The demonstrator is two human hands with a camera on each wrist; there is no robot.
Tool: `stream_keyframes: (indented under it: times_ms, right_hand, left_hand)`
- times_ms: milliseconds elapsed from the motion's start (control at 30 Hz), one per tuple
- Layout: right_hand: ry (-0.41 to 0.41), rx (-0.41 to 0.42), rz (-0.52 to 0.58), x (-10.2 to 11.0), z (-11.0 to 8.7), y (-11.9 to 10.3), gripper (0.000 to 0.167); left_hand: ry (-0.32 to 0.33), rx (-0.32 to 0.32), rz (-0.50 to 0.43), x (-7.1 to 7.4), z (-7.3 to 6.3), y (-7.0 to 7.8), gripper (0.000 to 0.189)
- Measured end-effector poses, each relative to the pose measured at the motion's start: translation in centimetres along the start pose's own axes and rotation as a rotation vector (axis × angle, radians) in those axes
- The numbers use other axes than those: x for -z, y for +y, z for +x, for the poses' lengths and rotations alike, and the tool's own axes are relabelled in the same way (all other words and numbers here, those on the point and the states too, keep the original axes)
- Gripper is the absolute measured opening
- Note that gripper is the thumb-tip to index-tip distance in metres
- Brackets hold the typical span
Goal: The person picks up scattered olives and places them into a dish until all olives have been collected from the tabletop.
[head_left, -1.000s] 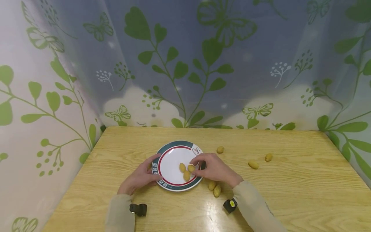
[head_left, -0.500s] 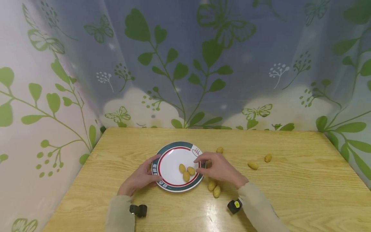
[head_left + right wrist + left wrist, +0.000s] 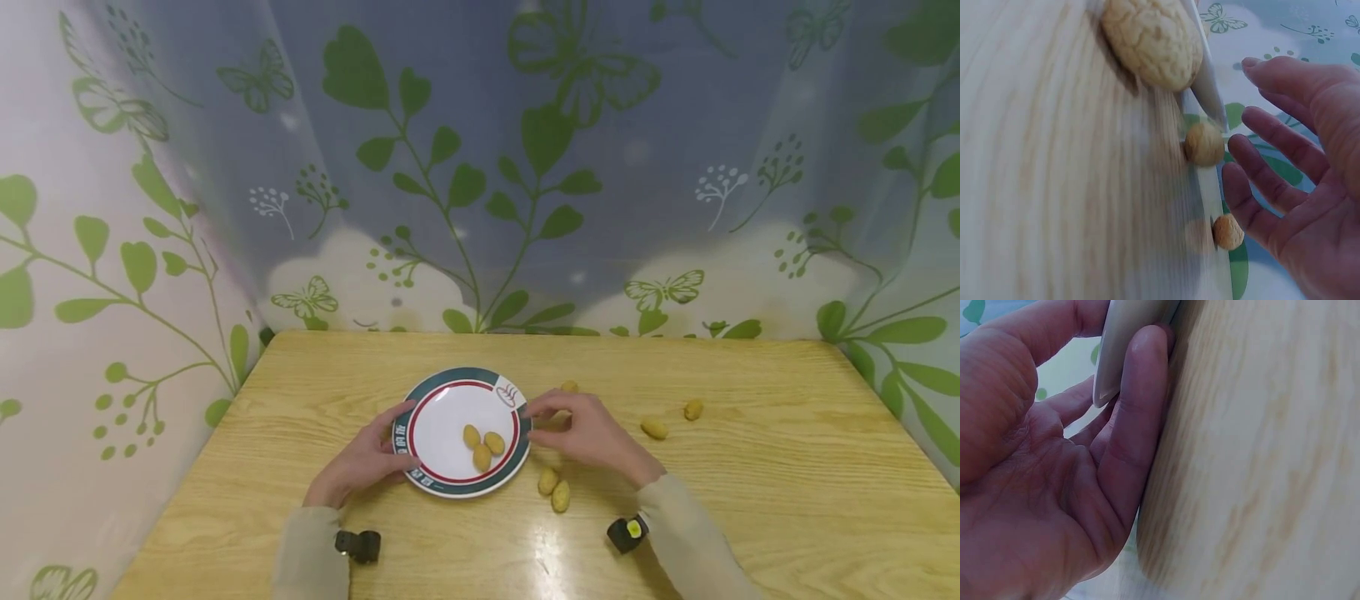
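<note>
A round white plate with a dark green rim band and a red ring lies in the middle of the table. My left hand grips its left edge, thumb over the rim and fingers beneath. Three wrinkled yellow-brown ovals, nut-like or dried-fruit-like, lie together on the plate's right part. Beside the right rim is my right hand, holding nothing. Its fingers are spread and slightly bent in the right wrist view. Two more ovals lie on the table just below that hand; another is partly hidden behind it.
Farther right on the wooden table lie two ovals, one long and one smaller. A curtain with leaf and butterfly prints hangs behind the table's back edge.
My right hand has let go of one oval on the plate and drawn back rightward to beside the rim. The left hand and plate have stayed put.
</note>
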State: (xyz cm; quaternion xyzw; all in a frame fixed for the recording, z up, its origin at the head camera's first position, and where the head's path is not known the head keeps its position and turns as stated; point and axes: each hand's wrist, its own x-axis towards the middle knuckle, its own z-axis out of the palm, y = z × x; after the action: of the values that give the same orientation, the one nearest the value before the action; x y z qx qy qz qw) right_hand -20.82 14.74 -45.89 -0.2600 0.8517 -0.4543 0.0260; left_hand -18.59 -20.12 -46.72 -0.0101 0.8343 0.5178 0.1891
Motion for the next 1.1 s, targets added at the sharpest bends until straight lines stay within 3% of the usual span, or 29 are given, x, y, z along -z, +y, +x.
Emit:
stream_keyframes:
  times_ms: [133, 333, 600, 1100]
  right_hand:
    - [0.037, 0.006, -0.049, 0.4, -0.6, 0.4, 0.022]
    - [0.030, -0.056, -0.148, 1.0, -1.1, 1.1, 0.027]
    - [-0.033, -0.108, -0.182, 1.2, -1.1, 1.7, 0.030]
    - [-0.078, -0.162, -0.185, 1.1, -0.6, 1.8, 0.033]
  left_hand:
    - [0.001, 0.006, -0.006, 0.0, -0.1, 0.0, 0.088]
    - [0.001, 0.005, -0.011, 0.0, -0.1, 0.1, 0.087]
    - [0.006, 0.011, 0.004, -0.1, -0.1, 0.1, 0.087]
    - [0.010, 0.001, -0.019, -0.2, 0.1, -0.2, 0.087]
